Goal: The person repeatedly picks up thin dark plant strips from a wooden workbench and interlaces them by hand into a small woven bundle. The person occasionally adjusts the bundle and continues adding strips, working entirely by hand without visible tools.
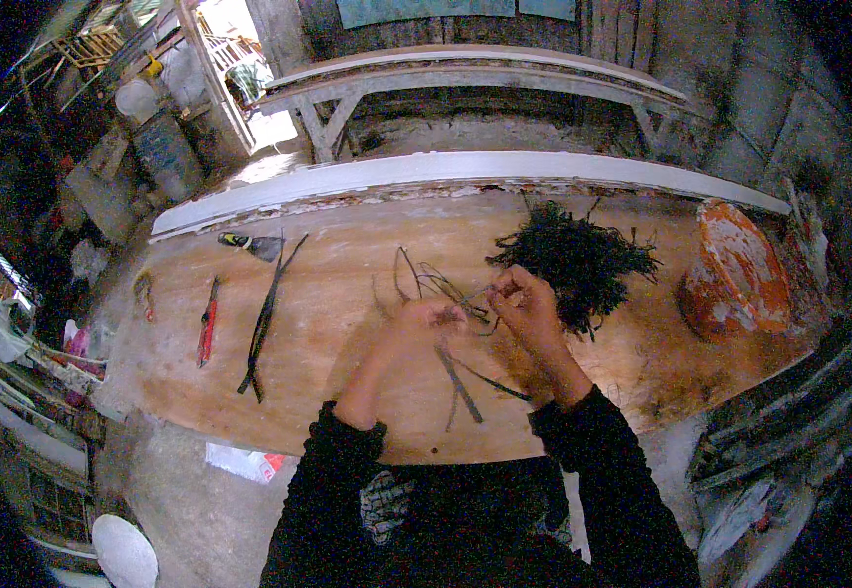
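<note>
Above the middle of the wooden table, my right hand (527,302) is closed in a pinch on a thin dark strand (482,294). My left hand (426,328) is close beside it, near the other end of the strand; motion smears its fingers, so its grip is unclear. Several loops of thin dark strands (436,279) lie just beyond the hands. Under them, flat dark strips (460,384) cross on the wood. A bushy heap of black strips (583,260) sits just past my right hand.
On the table's left are long dark strips (267,323), a red-handled tool (208,323), a scraper (254,245) and a small brush-like thing (144,294). An orange, white-crusted container (739,274) stands at the right. A white beam (465,169) edges the far side; a bench (485,78) stands behind.
</note>
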A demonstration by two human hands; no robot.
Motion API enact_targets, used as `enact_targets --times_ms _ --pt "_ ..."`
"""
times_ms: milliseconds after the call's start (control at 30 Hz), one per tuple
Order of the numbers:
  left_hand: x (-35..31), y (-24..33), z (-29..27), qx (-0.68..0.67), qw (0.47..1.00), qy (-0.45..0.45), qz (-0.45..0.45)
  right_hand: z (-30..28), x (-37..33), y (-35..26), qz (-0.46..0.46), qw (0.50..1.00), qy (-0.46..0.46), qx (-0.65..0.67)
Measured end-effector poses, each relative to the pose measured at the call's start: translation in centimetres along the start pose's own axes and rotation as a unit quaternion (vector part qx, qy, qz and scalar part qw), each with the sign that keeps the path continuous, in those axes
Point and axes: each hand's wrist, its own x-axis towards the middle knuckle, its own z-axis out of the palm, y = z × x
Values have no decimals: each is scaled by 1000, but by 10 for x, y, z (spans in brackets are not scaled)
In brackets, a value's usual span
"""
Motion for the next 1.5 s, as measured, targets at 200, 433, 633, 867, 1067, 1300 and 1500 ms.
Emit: enact_targets --times_ms 200,433,633,867,1067,1300,1500 --pt "-13 27 39 -131 986 -90 -43 1 6 31 46 987 81 -135" --pt "-12 28 38 -117 988 -95 -20 7 7 38 11 989 126 -70" --pt "-2 11 3 -67 983 172 -1 3 9 34 -22 989 147 -5" --pt "4 -8 -29 -86 917 389 -8 24 -21 -19 -17 985 -106 138" --pt "6 -15 -19 -113 918 379 10 38 -30 -10 -63 958 -251 119" --pt "6 -4 -4 99 924 363 72 28 -29 -9 -90 969 -226 41" --pt "12 -22 -3 118 944 272 144 32 -21 -11 -28 999 -20 5"
